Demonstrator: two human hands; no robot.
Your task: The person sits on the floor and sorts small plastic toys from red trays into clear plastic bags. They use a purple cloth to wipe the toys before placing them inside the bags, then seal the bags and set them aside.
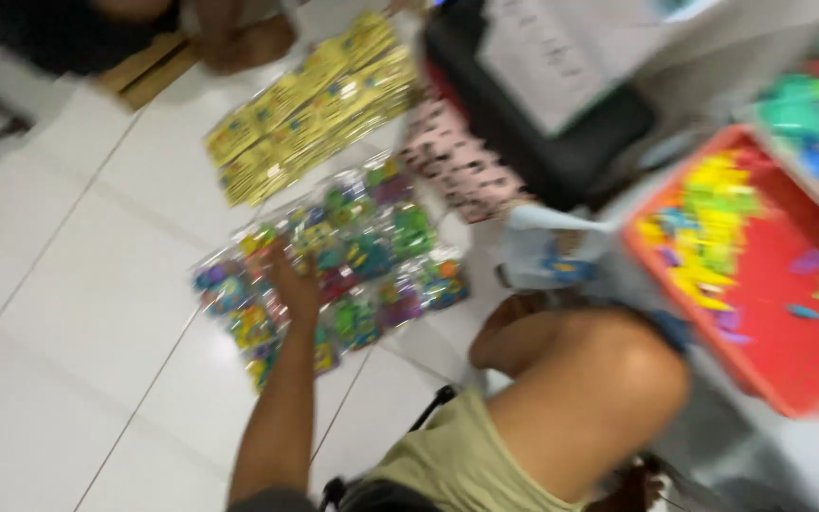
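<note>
The left hand (293, 280) reaches forward and rests on the toy packs (334, 270), a spread of clear bags with multicoloured pieces lying on the white floor (78, 284). Blur hides whether its fingers are closed on a pack. The right hand is out of view. Yellow packs (315, 104) lie just beyond the toy packs. A red tray (789, 370) of coloured pieces sits to the right, beside a bent knee (609, 379).

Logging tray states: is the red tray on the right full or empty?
Partly filled: the red tray holds small colourful pieces heaped at one end, with bare red bottom showing elsewhere.
</note>
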